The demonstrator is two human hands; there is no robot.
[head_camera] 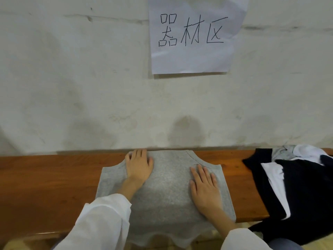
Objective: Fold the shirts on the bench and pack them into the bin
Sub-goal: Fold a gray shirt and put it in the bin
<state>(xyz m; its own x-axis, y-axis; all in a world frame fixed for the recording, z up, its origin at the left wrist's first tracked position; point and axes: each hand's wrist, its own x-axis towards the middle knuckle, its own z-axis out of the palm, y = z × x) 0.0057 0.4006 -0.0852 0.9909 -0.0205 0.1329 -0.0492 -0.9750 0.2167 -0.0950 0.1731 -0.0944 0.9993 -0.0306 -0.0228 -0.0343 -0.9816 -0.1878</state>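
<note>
A grey shirt (167, 183) lies spread flat across the brown wooden bench (46, 179), its lower hem hanging over the front edge. My left hand (138, 166) rests flat on the shirt's upper left part, fingers straight, near the wall. My right hand (204, 186) lies flat on the shirt's right side, fingers straight and pointing away from me. No bin is in view.
A heap of dark navy, white and grey shirts (292, 183) sits on the bench's right end and spills over its front edge. A white wall (90, 87) stands right behind the bench, with a paper sign (192, 33) taped above.
</note>
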